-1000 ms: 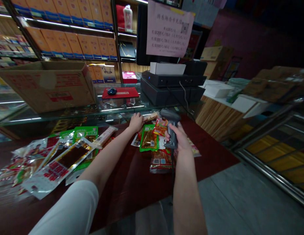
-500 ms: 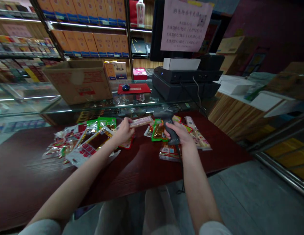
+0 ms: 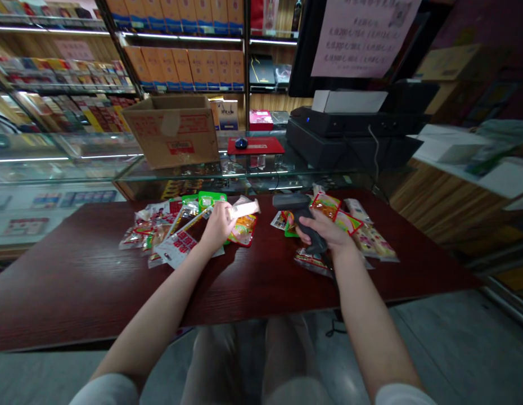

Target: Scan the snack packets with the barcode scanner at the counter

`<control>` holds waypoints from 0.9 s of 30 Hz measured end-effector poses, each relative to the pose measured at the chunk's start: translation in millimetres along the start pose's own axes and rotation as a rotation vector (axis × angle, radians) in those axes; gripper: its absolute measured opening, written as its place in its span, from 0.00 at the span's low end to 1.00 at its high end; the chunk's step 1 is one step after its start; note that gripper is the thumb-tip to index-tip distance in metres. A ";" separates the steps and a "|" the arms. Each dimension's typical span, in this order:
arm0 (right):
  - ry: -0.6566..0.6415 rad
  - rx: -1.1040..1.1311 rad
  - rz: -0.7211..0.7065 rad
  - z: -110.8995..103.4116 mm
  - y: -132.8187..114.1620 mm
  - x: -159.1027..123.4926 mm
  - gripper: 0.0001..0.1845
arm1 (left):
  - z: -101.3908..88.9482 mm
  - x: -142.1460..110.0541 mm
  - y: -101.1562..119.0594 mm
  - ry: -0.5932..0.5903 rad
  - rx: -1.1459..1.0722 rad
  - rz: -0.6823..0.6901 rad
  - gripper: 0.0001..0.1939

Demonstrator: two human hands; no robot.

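Observation:
My left hand (image 3: pixel 218 226) pinches a narrow, pale snack packet (image 3: pixel 245 209) by its left end, just above the dark red wooden table (image 3: pixel 240 287). Under it lies a red-edged snack pouch (image 3: pixel 245 230). To the left is a heap of snack packets, with a white and brown pouch (image 3: pixel 181 247) on top and a green one (image 3: pixel 211 198) behind. My right hand (image 3: pixel 327 229) is wrapped round the grip of a black barcode scanner (image 3: pixel 293 202), whose head points left toward the packet. More pouches (image 3: pixel 327 205) and long clear packets (image 3: pixel 377 242) lie around and under that hand.
A glass counter behind the table carries an open cardboard box (image 3: pixel 175 132), a mouse (image 3: pixel 241 143) on a red mat (image 3: pixel 265 146), and a black cash drawer (image 3: pixel 312 143) below a monitor with a paper notice (image 3: pixel 363 39). The scanner's cable hangs by my right forearm.
My view has swung left, so everything sits further right. The packet in my left hand has turned and now shows a bright, pale face toward the scanner. Both hands keep their hold.

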State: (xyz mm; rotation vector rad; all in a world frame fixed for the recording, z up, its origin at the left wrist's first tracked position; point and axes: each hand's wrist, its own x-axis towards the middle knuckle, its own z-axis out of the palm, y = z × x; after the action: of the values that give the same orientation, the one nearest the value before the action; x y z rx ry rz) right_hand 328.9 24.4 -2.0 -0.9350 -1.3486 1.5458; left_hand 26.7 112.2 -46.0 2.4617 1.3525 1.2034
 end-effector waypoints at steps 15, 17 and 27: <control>0.121 0.083 -0.071 -14.8 -4.3 -6.0 0.22 | -28.5 0.0 30.0 -0.029 0.402 -0.126 0.13; 0.175 0.108 -0.109 -17.0 -6.6 -7.2 0.22 | -37.7 1.9 31.1 0.000 0.502 -0.201 0.15; 0.276 0.144 -0.140 -26.5 -9.6 -13.4 0.22 | -40.4 -4.8 28.8 -0.019 0.529 -0.191 0.20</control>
State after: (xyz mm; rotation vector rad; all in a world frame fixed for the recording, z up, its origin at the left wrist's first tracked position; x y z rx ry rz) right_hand 359.4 21.6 3.9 -0.9059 -1.0699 1.3342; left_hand 17.7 79.9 -9.1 2.5575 2.0651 0.8601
